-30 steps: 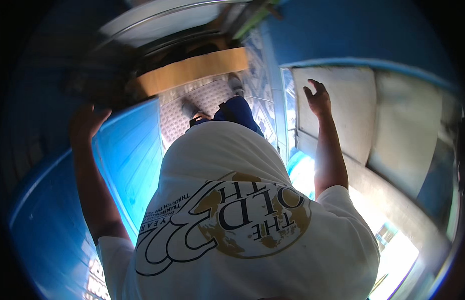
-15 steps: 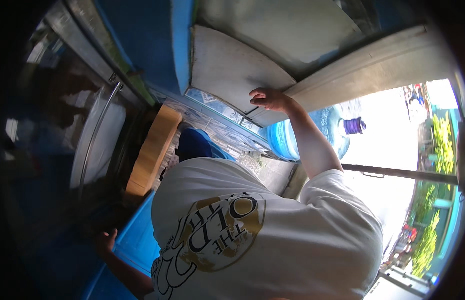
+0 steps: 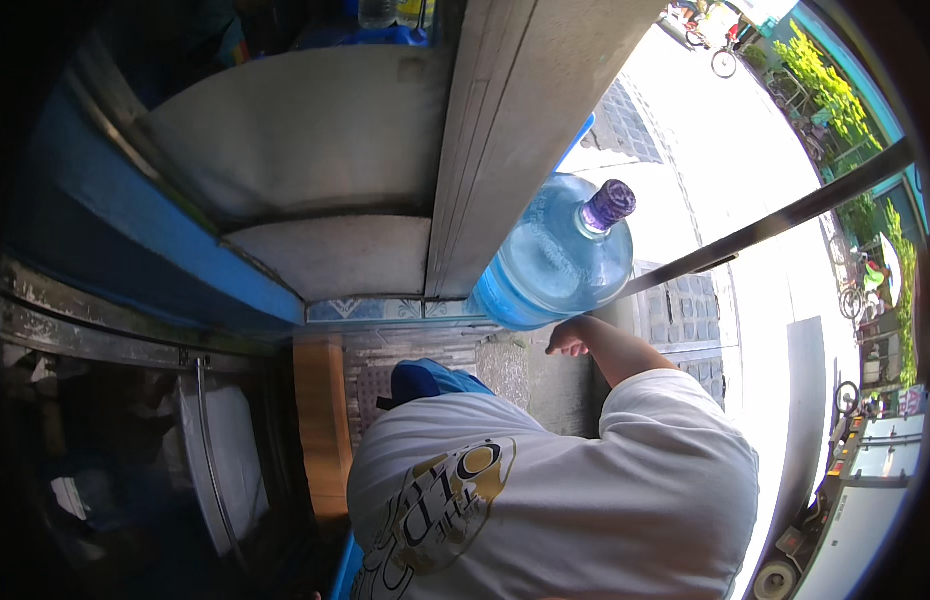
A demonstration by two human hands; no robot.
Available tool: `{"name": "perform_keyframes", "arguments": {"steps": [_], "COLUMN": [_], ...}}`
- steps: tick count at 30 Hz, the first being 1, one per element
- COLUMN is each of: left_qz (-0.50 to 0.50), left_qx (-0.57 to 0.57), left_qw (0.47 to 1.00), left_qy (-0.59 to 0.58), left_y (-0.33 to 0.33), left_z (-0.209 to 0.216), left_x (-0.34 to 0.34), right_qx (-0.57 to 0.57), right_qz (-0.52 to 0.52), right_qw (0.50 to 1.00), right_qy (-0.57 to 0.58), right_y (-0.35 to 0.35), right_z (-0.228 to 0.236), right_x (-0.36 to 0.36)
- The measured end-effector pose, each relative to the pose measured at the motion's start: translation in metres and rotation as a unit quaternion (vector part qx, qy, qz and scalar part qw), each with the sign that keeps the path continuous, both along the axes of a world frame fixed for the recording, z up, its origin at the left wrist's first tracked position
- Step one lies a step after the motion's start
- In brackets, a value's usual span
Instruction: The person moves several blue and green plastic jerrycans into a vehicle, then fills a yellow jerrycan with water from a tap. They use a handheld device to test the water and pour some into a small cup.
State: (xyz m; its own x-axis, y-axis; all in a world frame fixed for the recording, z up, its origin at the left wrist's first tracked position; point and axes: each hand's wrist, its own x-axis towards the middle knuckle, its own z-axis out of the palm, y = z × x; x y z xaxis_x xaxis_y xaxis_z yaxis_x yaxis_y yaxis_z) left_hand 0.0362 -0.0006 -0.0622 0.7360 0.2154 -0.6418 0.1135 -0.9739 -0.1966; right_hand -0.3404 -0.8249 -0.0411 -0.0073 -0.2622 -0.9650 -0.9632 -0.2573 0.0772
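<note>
Head view: looking down past a white shirt [image 3: 625, 480] with a black and gold print; bright street [image 3: 755, 290] at right, dark interior at left.
Right hand [image 3: 570, 338]: fingers loosely curled, nothing seen in its grasp. Sits just under the lower outline of the water jug [image 3: 550, 255], thumb side nearest. Cannot tell whether skin meets plastic.
Left hand: outside the picture; cannot tell whether open or closed.
Jug: big, clear blue, mouth end toward the street, purple cap [image 3: 612, 203] on its neck. Stands at the street-side end of the tile strip [image 3: 365, 309], close by the pale post [image 3: 525, 130], which overlaps its near side. Base hidden; cannot tell what bears it.
Panels: two grey sheets, one large [image 3: 305, 140], one smaller [image 3: 345, 255], left of the post and above the tile strip. Blue frame [image 3: 175, 220] slants along their left edges.
Cabinet: dark glassy front [image 3: 115, 470], curved metal handle [image 3: 207, 440] running down it.
Wooden board [image 3: 320, 420]: between cabinet and shirt, its upper end near the tile strip.
Legs: blue clothing [image 3: 435, 380] shows above the shirt's upper edge, floor [image 3: 505, 375] beside it.
Bar [image 3: 785, 220]: dark, from beside the jug to the right rim.
Street edge: green plants [image 3: 830, 75], bicycle [image 3: 725, 63] at upper right; pale vehicle [image 3: 855, 520] at the lower right corner.
</note>
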Motion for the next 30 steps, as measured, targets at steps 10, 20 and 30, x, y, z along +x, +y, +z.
{"name": "perform_keyframes", "arguments": {"steps": [10, 20, 30], "left_qz": [-0.276, -0.432, -0.307], "left_qx": [-0.631, -0.807, -0.858], "left_qw": [0.719, 0.394, 0.41], "left_qy": [-0.097, -0.084, -0.013], "left_y": [-0.425, -0.829, -0.871], "left_z": [0.059, 0.239, 0.213], "left_x": [-0.007, -0.246, -0.256], "right_qx": [-0.138, -0.347, -0.278], "right_qz": [-0.254, -0.341, -0.232], "right_qw": [0.934, 0.543, 0.661], "right_qy": [-0.211, -0.685, -0.657], "right_y": [-0.064, 0.014, -0.007], "right_z": [0.05, 0.107, 0.134], "right_x": [-0.128, -0.093, -0.157]}}
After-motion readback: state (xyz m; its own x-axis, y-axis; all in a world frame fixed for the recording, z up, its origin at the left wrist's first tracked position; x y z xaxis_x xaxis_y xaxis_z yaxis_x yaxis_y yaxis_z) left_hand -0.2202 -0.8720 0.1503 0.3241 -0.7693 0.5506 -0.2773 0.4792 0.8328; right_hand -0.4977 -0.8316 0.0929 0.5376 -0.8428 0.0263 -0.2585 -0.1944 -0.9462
